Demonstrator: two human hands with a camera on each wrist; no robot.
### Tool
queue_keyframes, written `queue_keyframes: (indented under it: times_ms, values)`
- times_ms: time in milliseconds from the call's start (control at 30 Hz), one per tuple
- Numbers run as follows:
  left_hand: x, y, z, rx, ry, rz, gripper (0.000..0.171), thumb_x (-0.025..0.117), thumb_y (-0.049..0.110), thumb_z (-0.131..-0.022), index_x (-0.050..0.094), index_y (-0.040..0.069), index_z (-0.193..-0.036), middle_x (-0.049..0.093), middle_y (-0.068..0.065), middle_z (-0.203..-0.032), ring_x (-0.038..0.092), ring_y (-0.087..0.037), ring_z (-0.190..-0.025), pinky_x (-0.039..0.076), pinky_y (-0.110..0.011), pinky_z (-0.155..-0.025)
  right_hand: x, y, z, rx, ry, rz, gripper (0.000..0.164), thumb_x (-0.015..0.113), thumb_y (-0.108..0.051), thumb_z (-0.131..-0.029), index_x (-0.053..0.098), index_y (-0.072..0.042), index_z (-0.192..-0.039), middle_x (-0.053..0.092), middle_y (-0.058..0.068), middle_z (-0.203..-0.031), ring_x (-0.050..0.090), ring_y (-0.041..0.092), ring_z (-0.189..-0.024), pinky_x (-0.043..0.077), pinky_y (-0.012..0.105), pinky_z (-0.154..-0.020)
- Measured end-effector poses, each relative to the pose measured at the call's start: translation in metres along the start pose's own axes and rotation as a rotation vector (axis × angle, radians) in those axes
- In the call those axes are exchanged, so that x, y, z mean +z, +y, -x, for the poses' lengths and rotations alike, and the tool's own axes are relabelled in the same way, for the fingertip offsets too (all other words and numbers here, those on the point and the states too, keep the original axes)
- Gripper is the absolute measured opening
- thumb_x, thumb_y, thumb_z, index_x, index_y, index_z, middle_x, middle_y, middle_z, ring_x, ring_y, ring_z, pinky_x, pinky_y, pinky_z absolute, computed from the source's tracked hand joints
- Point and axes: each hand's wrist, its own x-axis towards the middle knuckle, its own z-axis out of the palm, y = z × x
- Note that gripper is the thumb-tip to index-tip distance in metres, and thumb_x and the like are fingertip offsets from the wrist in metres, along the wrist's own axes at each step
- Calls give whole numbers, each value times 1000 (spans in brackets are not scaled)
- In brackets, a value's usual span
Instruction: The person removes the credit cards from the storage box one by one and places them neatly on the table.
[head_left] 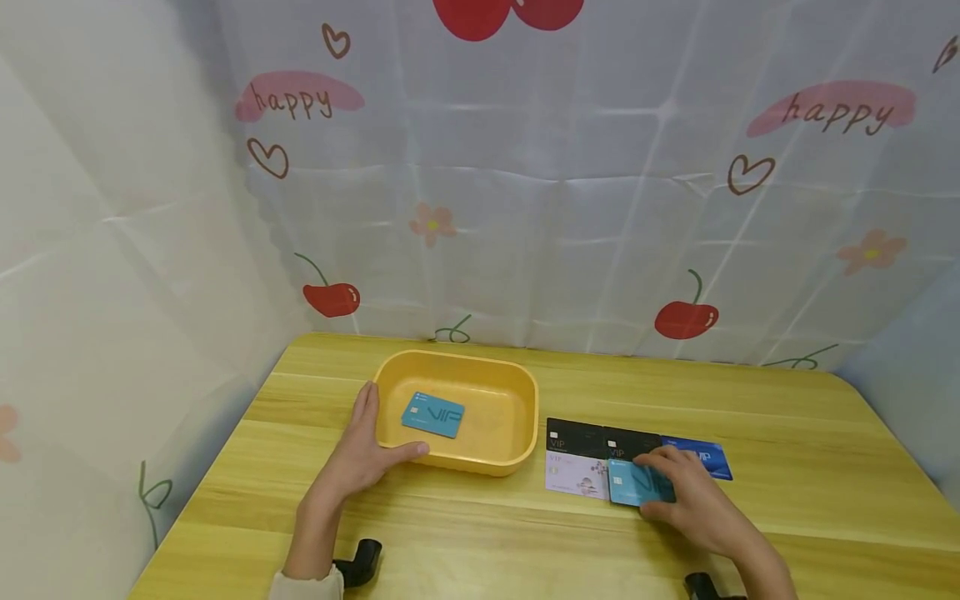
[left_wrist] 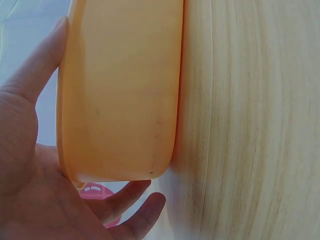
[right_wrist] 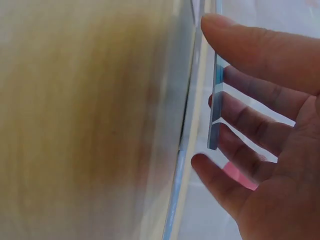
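My right hand [head_left: 690, 496] pinches a teal VIP card [head_left: 628, 483] between thumb and fingers. In the right wrist view this card [right_wrist: 215, 107] shows edge-on, a little above the table. Around it lie a black VIP card [head_left: 573, 437], a second black card [head_left: 622, 442], a dark blue card [head_left: 712, 457] and a pale lilac card [head_left: 572, 477] with a floral print. My left hand [head_left: 363, 450] rests against the near left corner of a yellow plastic basin [head_left: 480, 461], fingers along its side, thumb at the front rim. Inside lies another teal VIP card [head_left: 433, 415].
The wood-grain table [head_left: 465, 542] carries everything. Behind it hangs a white curtain [head_left: 510, 250] printed with cherries and flowers. Black wrist-mount pieces [head_left: 363, 562] show beside the forearms.
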Motion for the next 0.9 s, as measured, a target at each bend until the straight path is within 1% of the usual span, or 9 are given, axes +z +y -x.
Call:
queue_keyframes:
  times_ms: [100, 267, 467, 600, 900]
  values:
    - [0, 0, 0, 4, 0, -2, 129, 81, 51, -77, -7, -2, -156, -10, -18, -163, 3, -36, -148, 14, -53, -116, 3, 2, -1, 24, -6, 25, 49, 86, -18, -75, 67, -6, -119, 58, 13, -120, 46, 41, -114, 42, 62, -92]
    - [1, 1, -1, 15, 0, -13, 129, 81, 51, -78, -7, -2, -155, -10, -18, -163, 1, -36, -148, 14, -53, -116, 4, 5, -1, 43, -1, 30, 50, 86, -18, -75, 67, -6, -119, 57, 13, -117, 46, 39, -111, 43, 61, -90]
    - [0, 1, -1, 13, 0, -16, 128, 81, 50, -78, -7, -2, -155, -10, -18, -163, 2, -36, -148, 14, -54, -116, 7, 7, -1, 27, 10, 34, 51, 86, -20, -76, 67, -7, -121, 54, 13, -115, 45, 36, -106, 42, 57, -86]
    - [0, 2, 0, 8, -2, -16, 128, 81, 51, -78, -7, -2, -155, -10, -18, -163, 2, -36, -148, 14, -54, -116, 8, 6, -1, 22, 10, 34, 51, 86, -20, -76, 67, -8, -121, 53, 14, -116, 44, 37, -107, 40, 58, -87]
    - [-1, 2, 0, -4, -3, -18, 128, 81, 51, -78, -6, -2, -155, -9, -19, -163, 3, -38, -148, 15, -54, -115, 8, 5, -1, 35, 14, 33, 56, 86, -19, -76, 64, -6, -126, 52, 15, -116, 43, 37, -108, 39, 59, -87]
